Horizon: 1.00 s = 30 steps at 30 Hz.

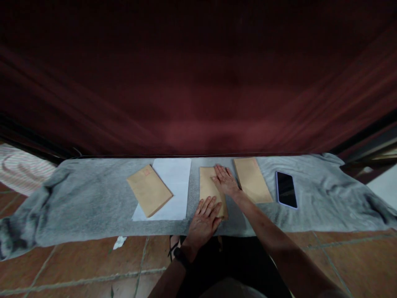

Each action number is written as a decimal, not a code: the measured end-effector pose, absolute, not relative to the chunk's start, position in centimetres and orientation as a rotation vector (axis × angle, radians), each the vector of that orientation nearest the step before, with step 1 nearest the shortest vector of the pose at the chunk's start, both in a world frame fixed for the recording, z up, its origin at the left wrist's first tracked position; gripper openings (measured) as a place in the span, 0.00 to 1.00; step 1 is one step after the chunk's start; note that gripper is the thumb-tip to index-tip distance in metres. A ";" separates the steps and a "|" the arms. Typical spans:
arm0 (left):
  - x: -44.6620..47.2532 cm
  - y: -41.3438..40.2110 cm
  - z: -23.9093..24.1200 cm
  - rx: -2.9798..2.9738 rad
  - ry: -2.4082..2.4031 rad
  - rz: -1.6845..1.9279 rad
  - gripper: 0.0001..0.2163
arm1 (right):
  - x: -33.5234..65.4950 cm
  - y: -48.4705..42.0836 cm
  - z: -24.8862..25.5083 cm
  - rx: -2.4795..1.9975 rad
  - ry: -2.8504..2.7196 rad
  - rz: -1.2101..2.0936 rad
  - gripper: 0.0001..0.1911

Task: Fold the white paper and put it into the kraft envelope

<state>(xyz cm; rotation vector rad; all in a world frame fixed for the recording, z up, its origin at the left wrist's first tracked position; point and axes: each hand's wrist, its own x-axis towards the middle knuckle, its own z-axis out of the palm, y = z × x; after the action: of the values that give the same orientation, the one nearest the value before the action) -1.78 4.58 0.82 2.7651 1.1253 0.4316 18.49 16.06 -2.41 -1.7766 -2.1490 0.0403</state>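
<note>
A brown paper envelope (207,182) lies lengthwise in front of me on the grey cloth. Flat on its lower end rests my left hand (203,219), fingers stretched forward and slightly apart. My right hand (226,181) lies across its upper right edge with the fingers extended. Just right of that hand is a stack of brown envelopes (253,180). To the left, more brown envelopes (149,190) sit at an angle on top of white paper sheets (176,178). Whether the envelope under my hands is single or stacked I cannot tell.
A phone in a purple case (286,189) lies on the grey cloth (322,194) at the right. Behind the narrow covered surface rises a dark red panel (198,103). A white scrap (119,242) is on the tiled floor (99,260).
</note>
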 end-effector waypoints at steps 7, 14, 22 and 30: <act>-1.7 4.4 1.3 2.721 1.151 0.426 0.24 | 19.1 17.7 -1.8 -1.660 -2.313 0.065 0.30; -1.7 4.4 1.1 2.706 1.154 0.470 0.23 | 19.0 17.7 -1.7 -1.598 -2.402 0.094 0.31; -1.6 4.4 0.3 2.699 1.181 0.496 0.25 | 18.1 15.4 -2.2 -1.509 -2.420 0.094 0.29; -1.7 4.3 0.2 2.673 1.162 0.520 0.26 | 17.5 11.8 -2.2 -1.404 -2.484 0.102 0.29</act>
<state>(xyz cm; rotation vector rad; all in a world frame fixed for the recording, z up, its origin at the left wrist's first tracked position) -1.67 4.35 0.22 2.6730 1.1622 0.5198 17.51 11.76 -2.21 -1.4035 -2.4842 0.1022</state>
